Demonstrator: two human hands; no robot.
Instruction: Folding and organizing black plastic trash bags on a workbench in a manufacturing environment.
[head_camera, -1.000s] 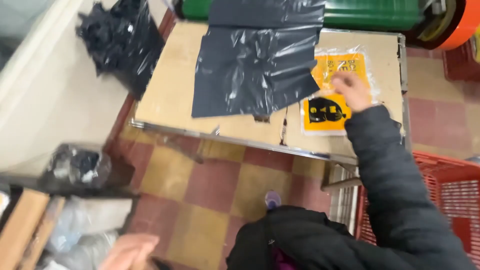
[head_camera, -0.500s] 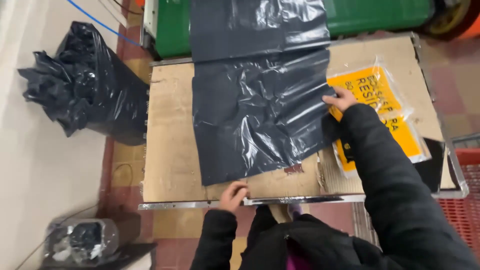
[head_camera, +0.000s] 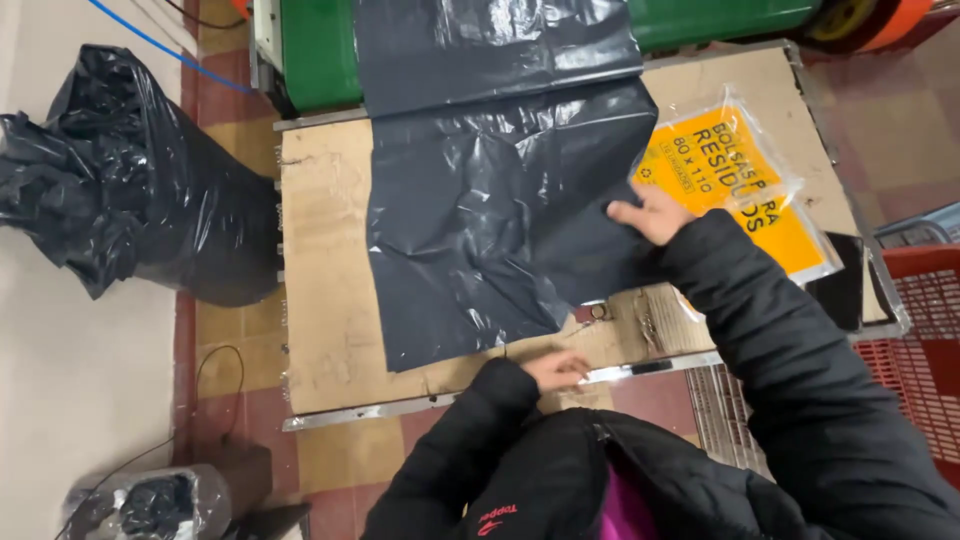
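Hands, yours: left (head_camera: 556, 370) has come to the table's 6 o'clock edge, grip unclear, right (head_camera: 652, 212) still flat on black bag (head_camera: 480, 220) at 3 o'clock.

yellow packet (head_camera: 740, 190) | flat, clear-wrapped, black print | table's right side

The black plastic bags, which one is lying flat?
The flat black bag spread on the cardboard-topped table, under the right hand. The bulging black bag on the floor at the left is crumpled and stuffed.

One flat black plastic sheet (head_camera: 490, 215), one yellow packet (head_camera: 735, 185), one stuffed black sack (head_camera: 120, 180).
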